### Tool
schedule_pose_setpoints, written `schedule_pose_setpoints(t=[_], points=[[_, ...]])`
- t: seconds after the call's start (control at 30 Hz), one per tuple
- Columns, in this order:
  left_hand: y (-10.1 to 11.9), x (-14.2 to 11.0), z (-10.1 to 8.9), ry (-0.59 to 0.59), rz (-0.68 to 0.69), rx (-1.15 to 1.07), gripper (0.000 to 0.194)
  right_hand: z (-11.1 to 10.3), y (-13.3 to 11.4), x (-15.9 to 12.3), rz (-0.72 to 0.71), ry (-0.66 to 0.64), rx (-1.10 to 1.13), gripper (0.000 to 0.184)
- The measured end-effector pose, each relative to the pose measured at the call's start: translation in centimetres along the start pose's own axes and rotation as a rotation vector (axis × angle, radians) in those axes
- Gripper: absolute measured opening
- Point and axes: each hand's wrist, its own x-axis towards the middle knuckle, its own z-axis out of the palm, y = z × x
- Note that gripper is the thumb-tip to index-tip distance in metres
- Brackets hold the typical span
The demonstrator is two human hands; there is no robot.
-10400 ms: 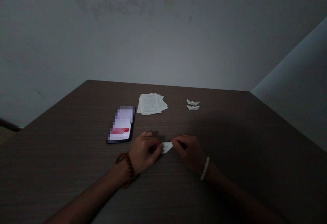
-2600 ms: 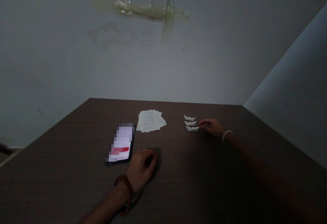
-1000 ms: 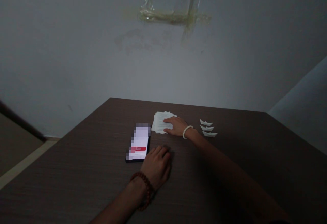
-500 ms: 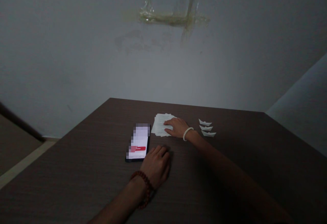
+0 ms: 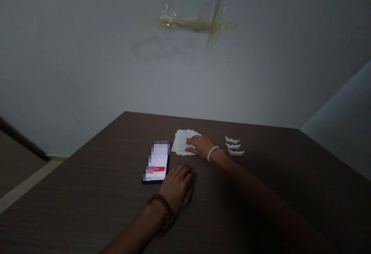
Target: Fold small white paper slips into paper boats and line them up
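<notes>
1. Done, by the look of it: three small folded paper boats (image 5: 233, 146), to the right of the paper stack (image 5: 180, 142), one behind another in a short row. Each has raised points at the ends and a low peak in the middle. They seem complete; finer creases too small to judge.
2. Left as flat stock: the paper stack itself, white sheets with faint print, edges fanned unevenly. No half-folded piece in sight. Sheet count can't be made out, so I can't say how much folding the pile would allow.
3. My right hand (image 5: 201, 146): reached out over the right part of the stack, palm down, open, thumb apart from the fingers. Fingertips appear to rest on the top sheet. No paper seen pinched or raised. Pale bead bracelet (image 5: 210, 152) at the wrist.
4. My left hand (image 5: 176, 189): on the counter (image 5: 101, 180), nearer to me than the stack. Palm down, partly open, fingers loosely bent. Nothing visible in its hold; underside hidden. Brown bead bracelet (image 5: 158, 196) on that wrist.
5. Phone (image 5: 160, 157): lit, lying flat, left of the stack and somewhat nearer to me. Left fingers lie close to its lower corner; contact, can't tell.
6. Light dim throughout.
</notes>
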Motion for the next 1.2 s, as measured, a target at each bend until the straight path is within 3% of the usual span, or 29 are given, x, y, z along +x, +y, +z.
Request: schedule_pose_setpoints(t=[0.27,0.43,0.6,0.9,1.2], points=[[-0.01,-0.01,0.00,-0.004,0.002,0.015,0.014,-0.79,-0.53,0.47,0.026,-0.081,-0.081,0.038],[-0.01,-0.06,0.00,-0.009,0.002,0.018,0.013,-1.06,-0.81,0.49,0.044,-0.101,-0.113,0.048],[0.04,-0.04,-0.10,-0.027,0.003,0.014,0.013,-1.05,-0.80,0.45,0.081,-0.073,-0.119,0.053],[0.18,-0.05,-0.27,-0.026,-0.003,0.030,0.014,-0.82,-0.72,0.56,0.068,-0.041,-0.096,0.045],[0.16,-0.07,-0.37,-0.036,-0.011,0.023,0.013,-0.26,0.13,1.00,0.102,0.021,0.034,0.044]])
